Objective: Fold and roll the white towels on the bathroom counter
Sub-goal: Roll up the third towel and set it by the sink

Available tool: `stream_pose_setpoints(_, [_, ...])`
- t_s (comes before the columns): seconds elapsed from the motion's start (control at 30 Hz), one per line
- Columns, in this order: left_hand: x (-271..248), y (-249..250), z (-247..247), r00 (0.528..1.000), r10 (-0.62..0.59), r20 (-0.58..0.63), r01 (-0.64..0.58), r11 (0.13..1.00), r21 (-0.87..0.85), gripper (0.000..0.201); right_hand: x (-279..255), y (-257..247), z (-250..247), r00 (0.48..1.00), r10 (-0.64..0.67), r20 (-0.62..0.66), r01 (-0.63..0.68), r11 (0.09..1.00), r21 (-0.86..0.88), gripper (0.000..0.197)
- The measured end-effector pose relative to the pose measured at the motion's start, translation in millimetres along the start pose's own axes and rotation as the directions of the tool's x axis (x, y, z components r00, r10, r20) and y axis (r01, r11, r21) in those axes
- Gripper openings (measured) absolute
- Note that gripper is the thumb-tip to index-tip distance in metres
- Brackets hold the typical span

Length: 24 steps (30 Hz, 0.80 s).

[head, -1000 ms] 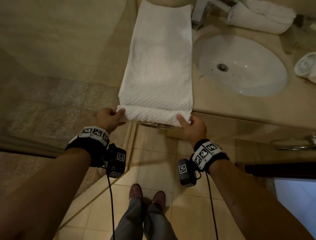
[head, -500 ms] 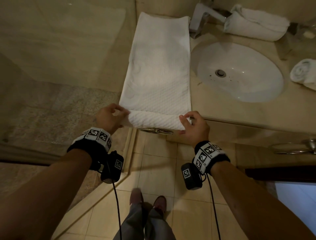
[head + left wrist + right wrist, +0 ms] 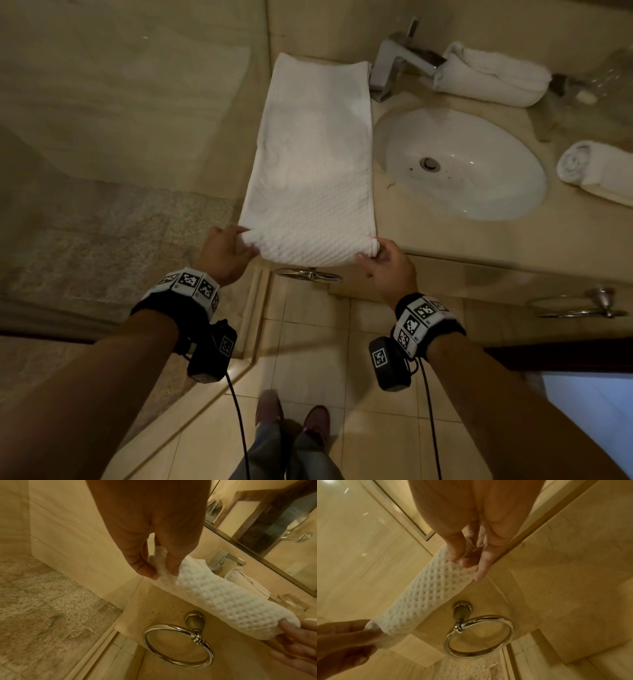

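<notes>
A long white waffle-weave towel (image 3: 315, 154) lies folded lengthwise on the beige counter (image 3: 428, 233), left of the sink. Its near end is rolled into a thin roll (image 3: 311, 250) at the counter's front edge. My left hand (image 3: 227, 251) pinches the roll's left end (image 3: 159, 569) between thumb and fingers. My right hand (image 3: 385, 262) pinches the right end (image 3: 467, 559) the same way. Across both wrist views the roll (image 3: 223, 599) (image 3: 423, 599) spans from one hand to the other.
A white oval sink (image 3: 462, 164) and chrome faucet (image 3: 397, 65) sit right of the towel. One rolled towel (image 3: 489, 78) lies behind the sink, another (image 3: 596, 168) at far right. A chrome towel ring (image 3: 178, 645) hangs below the counter edge. A glass shower wall stands at the left.
The rolled near end of the towel has grown a little thicker and moved slightly further onto the counter. Both hands have turned with it and stay on its ends.
</notes>
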State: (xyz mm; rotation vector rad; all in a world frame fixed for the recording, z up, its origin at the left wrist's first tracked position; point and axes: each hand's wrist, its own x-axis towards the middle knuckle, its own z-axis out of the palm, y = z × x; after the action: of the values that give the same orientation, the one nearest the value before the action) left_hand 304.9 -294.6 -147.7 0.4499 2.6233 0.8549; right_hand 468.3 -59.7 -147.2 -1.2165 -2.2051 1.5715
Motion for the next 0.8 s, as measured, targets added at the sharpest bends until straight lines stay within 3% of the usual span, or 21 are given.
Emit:
stream_pose_setpoints(0.17, [1.5, -1.6, -1.6, 0.999, 0.011, -0.038, -0.014, 0.998, -0.061, 0.039, 14.3, -2.4, 0.6, 0.989, 0.143, 0.048, -0.146, 0.988, 0.059, 0.038])
stream_pose_setpoints(0.33, [8.5, 4.2, -8.4, 0.979, -0.191, -0.071, 0.176, 0.969, -0.175, 0.05, 15.8, -21.1, -1.6, 0.974, 0.215, 0.075, -0.225, 0.958, 0.176, 0.027])
stream_pose_setpoints(0.5, [21.1, 14.2, -13.4, 0.963, -0.254, -0.086, 0.237, 0.957, -0.169, 0.056, 25.1, -32.6, -3.1, 0.98, 0.196, 0.045, -0.195, 0.981, -0.021, 0.045])
stream_pose_setpoints(0.57, [22.2, 21.6, -17.0, 0.963, -0.236, -0.132, 0.22, 0.967, -0.128, 0.055, 26.1, -36.6, -2.5, 0.993, 0.112, -0.028, -0.115, 0.983, -0.146, 0.045])
stream_pose_setpoints(0.63, [22.9, 26.7, -17.7, 0.979, -0.055, -0.198, 0.05, 0.998, -0.031, 0.045, 23.6, -39.9, -0.5, 0.993, -0.03, -0.115, -0.001, 0.967, -0.255, 0.041])
stream_pose_setpoints(0.7, [23.9, 31.7, -16.3, 0.967, 0.15, -0.207, -0.137, 0.988, 0.076, 0.027, 22.4, -45.7, 2.9, 0.956, -0.274, -0.102, 0.21, 0.885, -0.417, 0.028])
stream_pose_setpoints(0.73, [24.9, 33.7, -15.0, 0.961, 0.198, -0.191, -0.182, 0.978, 0.1, 0.022, 22.5, -49.3, 5.2, 0.913, -0.408, -0.02, 0.346, 0.798, -0.494, 0.024])
stream_pose_setpoints(0.8, [28.0, 36.4, -13.7, 0.955, 0.237, -0.179, -0.215, 0.967, 0.135, 0.02, 22.1, -57.2, 12.3, 0.753, -0.618, 0.226, 0.629, 0.574, -0.524, 0.029])
